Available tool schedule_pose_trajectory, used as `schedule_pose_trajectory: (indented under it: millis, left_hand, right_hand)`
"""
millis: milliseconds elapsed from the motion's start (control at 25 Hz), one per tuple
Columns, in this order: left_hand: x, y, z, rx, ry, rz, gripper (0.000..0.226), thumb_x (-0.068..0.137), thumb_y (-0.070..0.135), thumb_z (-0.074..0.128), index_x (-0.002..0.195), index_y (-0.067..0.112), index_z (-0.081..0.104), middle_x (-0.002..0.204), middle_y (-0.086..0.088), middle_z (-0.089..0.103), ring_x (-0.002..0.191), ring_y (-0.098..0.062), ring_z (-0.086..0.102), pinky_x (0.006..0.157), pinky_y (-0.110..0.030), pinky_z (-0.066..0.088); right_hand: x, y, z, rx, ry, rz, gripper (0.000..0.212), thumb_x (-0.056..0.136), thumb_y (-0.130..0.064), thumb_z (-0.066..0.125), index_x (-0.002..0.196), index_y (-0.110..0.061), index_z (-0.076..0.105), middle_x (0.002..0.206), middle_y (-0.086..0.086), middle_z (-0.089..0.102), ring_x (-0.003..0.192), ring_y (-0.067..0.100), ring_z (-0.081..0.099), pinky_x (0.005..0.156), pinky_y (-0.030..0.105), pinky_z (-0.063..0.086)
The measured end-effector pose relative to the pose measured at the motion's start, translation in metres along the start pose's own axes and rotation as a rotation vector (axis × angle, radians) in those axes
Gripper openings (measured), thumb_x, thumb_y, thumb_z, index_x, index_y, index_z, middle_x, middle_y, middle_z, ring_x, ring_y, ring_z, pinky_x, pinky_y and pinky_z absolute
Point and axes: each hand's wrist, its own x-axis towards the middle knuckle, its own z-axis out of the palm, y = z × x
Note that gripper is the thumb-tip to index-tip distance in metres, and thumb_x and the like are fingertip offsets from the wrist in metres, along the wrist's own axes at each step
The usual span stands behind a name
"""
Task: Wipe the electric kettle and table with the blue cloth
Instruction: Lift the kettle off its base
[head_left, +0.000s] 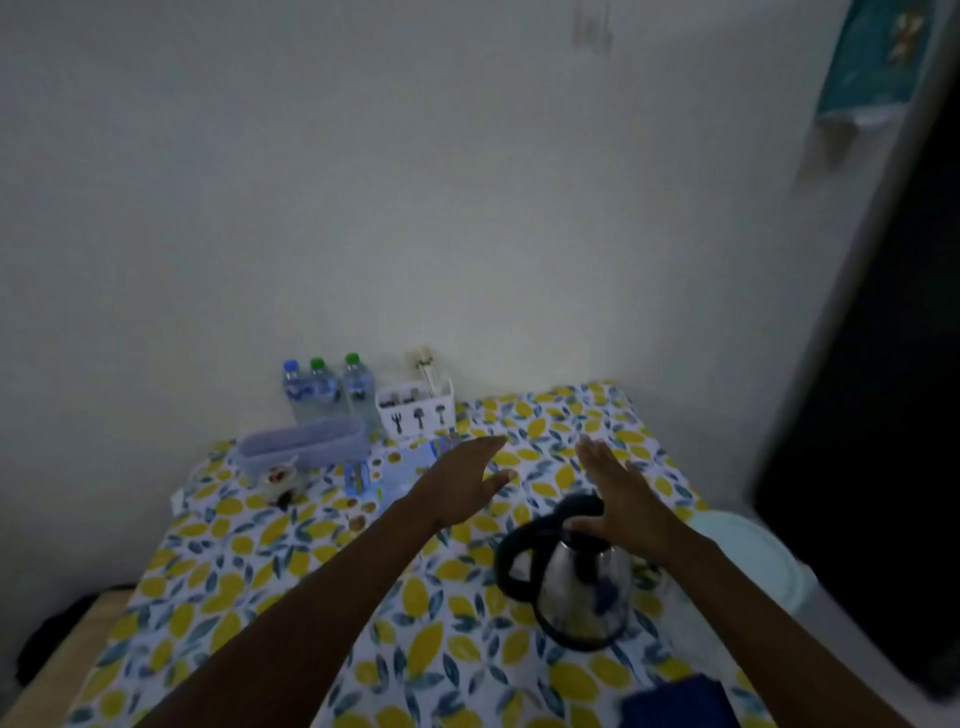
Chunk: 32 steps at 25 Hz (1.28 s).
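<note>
A steel electric kettle (582, 587) with a black handle and lid stands on the table (249, 561), which is covered by a lemon-print cloth, right of centre. The blue cloth (675, 701) lies folded at the table's near edge, just in front of the kettle. My right hand (618, 493) is stretched flat with its fingers apart, hovering over the kettle's lid and holding nothing. My left hand (462, 488) reaches out over the table's middle, palm turned inward, fingers spread and empty. Both forearms cross the near part of the table.
Against the wall at the back stand three water bottles (327, 387), a white cutlery holder (415, 408) and a pale lilac tub (306, 447). A small jar (280, 478) and blue packets (400, 467) lie near them. A pale round bin lid (753, 556) is right of the table.
</note>
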Motion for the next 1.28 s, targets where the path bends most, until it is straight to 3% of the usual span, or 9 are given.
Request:
schedule_pose_trajectory:
  millis: [120, 240, 360, 480, 720, 880, 1000, 1160, 1280]
  left_hand:
    - [-0.003, 0.003, 0.051, -0.129, -0.149, -0.104, 0.063, 0.098, 0.051, 0.042, 0.151, 0.023, 0.022, 0.16, -0.004, 0.024, 0.146, -0.024, 0.024, 0.118, -0.042, 0.024]
    - [-0.006, 0.004, 0.094, -0.246, -0.203, -0.18, 0.061, 0.096, 0.05, 0.046, 0.148, 0.021, 0.03, 0.155, -0.005, 0.035, 0.141, -0.026, 0.034, 0.114, -0.045, 0.033]
    - [-0.001, 0.003, 0.112, -0.367, -0.165, -0.187, 0.045, 0.094, 0.048, 0.054, 0.126, 0.018, 0.047, 0.116, -0.007, 0.058, 0.099, -0.024, 0.058, 0.081, -0.035, 0.048]
    - [0.002, 0.004, 0.125, -0.478, -0.087, -0.24, 0.034, 0.088, 0.049, 0.063, 0.104, 0.022, 0.05, 0.085, 0.004, 0.053, 0.07, -0.008, 0.05, 0.06, -0.022, 0.035]
    - [0.009, 0.003, 0.136, -0.577, -0.03, -0.362, 0.033, 0.079, 0.046, 0.074, 0.082, 0.031, 0.045, 0.073, 0.007, 0.048, 0.063, -0.011, 0.047, 0.057, -0.024, 0.032]
    - [0.001, 0.016, 0.134, -0.665, 0.067, -0.379, 0.035, 0.078, 0.039, 0.078, 0.083, 0.02, 0.048, 0.071, 0.004, 0.049, 0.063, -0.01, 0.046, 0.059, -0.023, 0.034]
    - [-0.017, 0.019, 0.116, -0.712, 0.163, -0.344, 0.036, 0.076, 0.04, 0.08, 0.085, 0.017, 0.054, 0.071, 0.003, 0.052, 0.06, -0.005, 0.048, 0.056, -0.017, 0.038]
    - [-0.063, 0.009, 0.09, -0.717, 0.238, -0.329, 0.036, 0.075, 0.047, 0.077, 0.086, 0.021, 0.055, 0.075, -0.002, 0.054, 0.066, -0.011, 0.052, 0.058, -0.023, 0.04]
    - [-0.102, -0.002, 0.083, -0.703, 0.249, -0.359, 0.027, 0.077, 0.039, 0.078, 0.08, 0.031, 0.053, 0.071, 0.007, 0.051, 0.061, -0.002, 0.05, 0.056, -0.011, 0.037]
  right_hand:
    - [-0.012, 0.017, 0.035, 0.016, -0.107, 0.096, 0.104, 0.083, -0.048, 0.065, 0.149, -0.014, -0.008, 0.16, 0.004, -0.013, 0.147, 0.022, -0.012, 0.12, 0.044, 0.004]
    - [-0.019, 0.027, 0.066, 0.014, -0.046, 0.125, 0.103, 0.082, -0.049, 0.066, 0.15, -0.015, -0.003, 0.161, 0.003, -0.007, 0.148, 0.023, -0.007, 0.119, 0.047, 0.008]
    - [-0.014, 0.029, 0.074, 0.015, 0.087, 0.137, 0.102, 0.075, -0.05, 0.073, 0.151, -0.018, 0.012, 0.161, 0.003, 0.011, 0.148, 0.026, 0.006, 0.118, 0.051, 0.017]
    - [-0.013, 0.028, 0.082, 0.071, 0.171, 0.145, 0.103, 0.067, -0.046, 0.079, 0.149, -0.019, 0.022, 0.156, 0.004, 0.027, 0.145, 0.03, 0.019, 0.114, 0.054, 0.024]
    - [-0.012, 0.029, 0.085, 0.154, 0.205, 0.175, 0.101, 0.065, -0.034, 0.084, 0.147, -0.02, 0.027, 0.154, 0.002, 0.033, 0.143, 0.029, 0.023, 0.113, 0.054, 0.026]
    - [-0.02, 0.021, 0.073, 0.229, 0.206, 0.186, 0.1, 0.067, -0.024, 0.084, 0.148, -0.02, 0.025, 0.155, 0.001, 0.029, 0.145, 0.025, 0.016, 0.113, 0.056, 0.027]
    - [-0.026, 0.004, 0.058, 0.204, 0.245, 0.105, 0.104, 0.065, -0.025, 0.085, 0.148, -0.022, 0.023, 0.155, -0.001, 0.029, 0.145, 0.024, 0.018, 0.112, 0.053, 0.03]
    - [-0.034, -0.035, 0.054, 0.175, 0.256, -0.021, 0.111, 0.063, -0.034, 0.085, 0.149, -0.03, 0.015, 0.156, -0.005, 0.026, 0.145, 0.02, 0.018, 0.11, 0.049, 0.031]
    - [-0.044, -0.055, 0.073, 0.196, 0.177, -0.08, 0.11, 0.068, -0.041, 0.081, 0.15, -0.033, 0.008, 0.158, -0.011, 0.018, 0.146, 0.016, 0.012, 0.114, 0.044, 0.026]
